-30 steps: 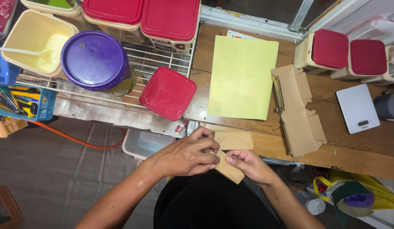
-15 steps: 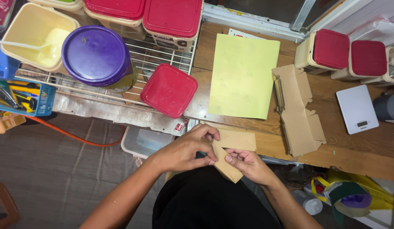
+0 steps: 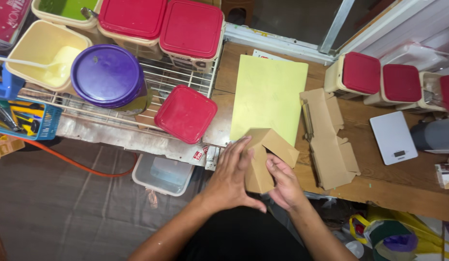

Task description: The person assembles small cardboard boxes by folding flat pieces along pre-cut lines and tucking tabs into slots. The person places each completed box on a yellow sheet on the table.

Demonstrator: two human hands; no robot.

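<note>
Place: small home packing workshop.
Bench: worn wooden worktop (image 3: pixel 379 188) ahead of the hands.
Packing stock: flat cardboard blanks (image 3: pixel 328 140) just right of the right hand (image 3: pixel 282 183); yellow sheet (image 3: pixel 268 99) beyond it.
Weighing: white digital scale (image 3: pixel 393 137) further right.
Storage: red-lidded tubs (image 3: pixel 190 29) on a wire rack (image 3: pixel 181 79), up and left of the left hand (image 3: pixel 231 176).
Tools: blue basket (image 3: pixel 21 123) far left.
Floor: dark tarpaulin (image 3: pixel 55 208) to the left.

We look down on a brown wooden worktop (image 3: pixel 379 186) beside a white wire rack (image 3: pixel 181 79). Below lies a dark, creased floor covering (image 3: pixel 55 212) crossed by an orange cable (image 3: pixel 89 166). Along the top runs a pale metal window frame (image 3: pixel 282 43).
</note>
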